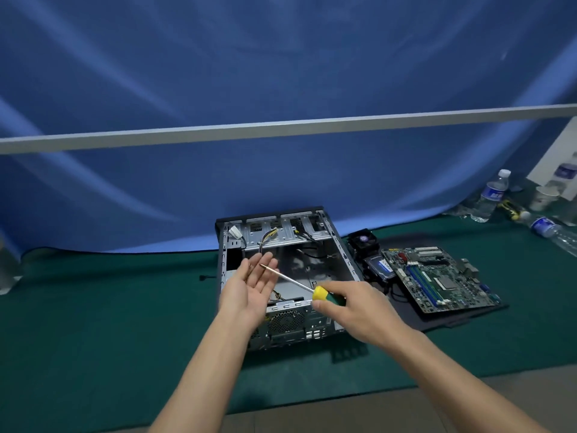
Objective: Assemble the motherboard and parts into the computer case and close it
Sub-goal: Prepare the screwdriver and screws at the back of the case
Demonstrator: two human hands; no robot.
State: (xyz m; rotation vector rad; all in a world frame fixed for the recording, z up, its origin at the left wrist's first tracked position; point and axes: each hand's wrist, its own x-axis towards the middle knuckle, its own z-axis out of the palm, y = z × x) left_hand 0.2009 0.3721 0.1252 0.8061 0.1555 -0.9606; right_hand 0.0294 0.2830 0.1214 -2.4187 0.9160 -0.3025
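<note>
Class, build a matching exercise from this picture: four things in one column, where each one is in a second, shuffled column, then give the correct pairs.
Things:
1. screwdriver
2. motherboard
3. computer case
4. paper cup

Places:
A. open, in the middle of the green mat
B. gripped in the right hand
C. far right, among the water bottles
D. lying right of the case

Pairs: 1-B, 2-D, 3-A, 4-C

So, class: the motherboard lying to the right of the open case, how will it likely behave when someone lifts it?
The motherboard is a flat board, so it probably lifts stiff, not floppy. Its top is crowded with slots and small parts, so it is likely fragile; edges seem the safest hold. It lies flat on a dark panel, so it should neither roll nor tip.
</note>
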